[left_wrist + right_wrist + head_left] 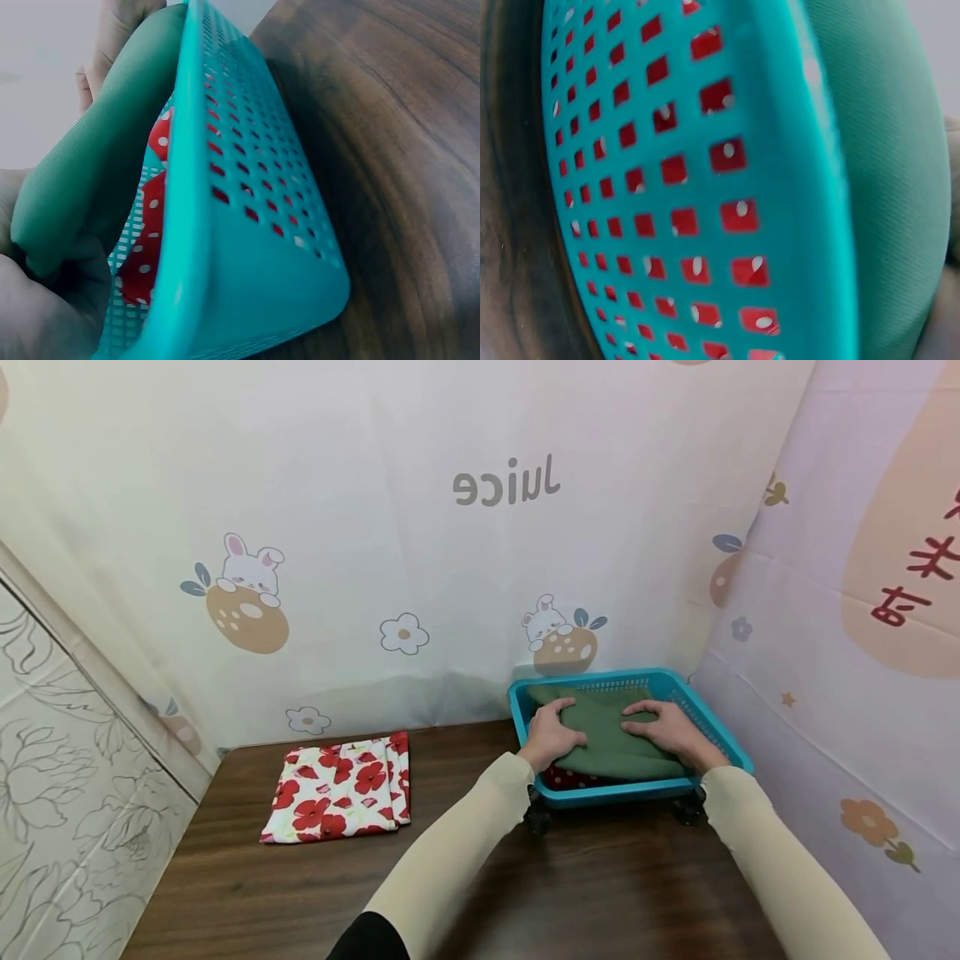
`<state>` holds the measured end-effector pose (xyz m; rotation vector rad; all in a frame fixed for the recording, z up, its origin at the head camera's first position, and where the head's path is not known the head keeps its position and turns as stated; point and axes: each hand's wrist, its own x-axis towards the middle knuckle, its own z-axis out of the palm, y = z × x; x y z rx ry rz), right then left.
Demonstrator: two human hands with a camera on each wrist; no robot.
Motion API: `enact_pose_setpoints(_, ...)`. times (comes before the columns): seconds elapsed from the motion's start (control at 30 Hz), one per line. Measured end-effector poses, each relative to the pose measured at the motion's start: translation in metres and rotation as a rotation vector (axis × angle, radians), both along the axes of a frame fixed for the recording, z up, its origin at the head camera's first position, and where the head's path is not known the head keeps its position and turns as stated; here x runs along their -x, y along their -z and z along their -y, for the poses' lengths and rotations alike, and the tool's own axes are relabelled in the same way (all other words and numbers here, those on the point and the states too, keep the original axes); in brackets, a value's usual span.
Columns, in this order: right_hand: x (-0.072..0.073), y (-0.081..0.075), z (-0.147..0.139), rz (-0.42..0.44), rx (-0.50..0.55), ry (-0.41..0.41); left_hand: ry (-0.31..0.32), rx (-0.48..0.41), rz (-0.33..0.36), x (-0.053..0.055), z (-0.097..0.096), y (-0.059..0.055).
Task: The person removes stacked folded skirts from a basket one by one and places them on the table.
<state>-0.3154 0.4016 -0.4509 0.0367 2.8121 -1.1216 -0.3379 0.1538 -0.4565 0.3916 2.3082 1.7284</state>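
Note:
A folded green cloth (600, 727) lies in a blue plastic basket (622, 793), over a red cloth with white dots (573, 779). My left hand (551, 737) grips the green cloth at its left side; in the left wrist view the thick folded edge (90, 150) sits within that hand. At the other side my right hand (669, 728) holds the cloth, thumb and forefinger showing on top. In the right wrist view the green cloth (885, 172) bulges beside the basket rim (810, 172), and only a little of the hand shows at the edge.
A folded white cloth with red flowers (337, 789) lies on the dark wooden table (300, 893) to the left. The basket has black feet or wheels (537, 814) under it. Printed curtains (405, 527) close off the back and the right side.

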Motion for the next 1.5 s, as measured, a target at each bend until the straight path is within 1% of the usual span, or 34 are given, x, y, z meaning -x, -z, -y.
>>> enact_pose_setpoints(0.1, 0.000, -0.003, 0.004, -0.019, 0.011, 0.016, 0.000, 0.005, -0.040, 0.002, 0.005, -0.005)
enact_pose_setpoints(0.2, -0.001, -0.008, 0.010, -0.037, 0.032, 0.025, 0.004, 0.003, -0.063, 0.004, 0.011, -0.009)
enact_pose_setpoints(0.3, -0.002, -0.012, 0.017, -0.060, 0.048, 0.035, 0.008, 0.005, -0.077, 0.005, 0.017, -0.013)
enact_pose_setpoints(0.37, -0.002, -0.013, 0.021, -0.087, 0.047, 0.036, 0.022, 0.010, -0.088, 0.006, 0.022, -0.015)
enact_pose_setpoints(0.5, -0.004, -0.016, 0.031, -0.132, 0.051, 0.043, 0.038, 0.006, -0.107, 0.005, 0.031, -0.023)
enact_pose_setpoints(0.6, -0.004, -0.020, 0.037, -0.170, 0.060, 0.052, 0.032, -0.011, -0.113, 0.005, 0.038, -0.029)
enact_pose_setpoints(0.73, -0.005, -0.028, 0.049, -0.220, 0.074, 0.067, 0.003, -0.035, -0.121, 0.004, 0.049, -0.036)
enact_pose_setpoints(0.9, -0.007, -0.035, 0.069, -0.276, 0.076, 0.086, -0.001, -0.077, -0.142, 0.003, 0.067, -0.040)
enact_pose_setpoints(1.03, -0.009, -0.039, 0.086, -0.326, 0.073, 0.079, 0.004, -0.119, -0.158, 0.000, 0.085, -0.040)
enact_pose_setpoints(1.23, -0.010, -0.039, 0.113, -0.369, 0.069, 0.041, -0.023, -0.138, -0.178, -0.009, 0.113, -0.034)
enact_pose_setpoints(1.37, -0.011, -0.035, 0.133, -0.390, 0.082, 0.021, -0.063, -0.159, -0.192, -0.018, 0.132, -0.026)
enact_pose_setpoints(1.5, -0.013, -0.032, 0.156, -0.406, 0.094, 0.002, -0.101, -0.177, -0.190, -0.024, 0.152, -0.016)
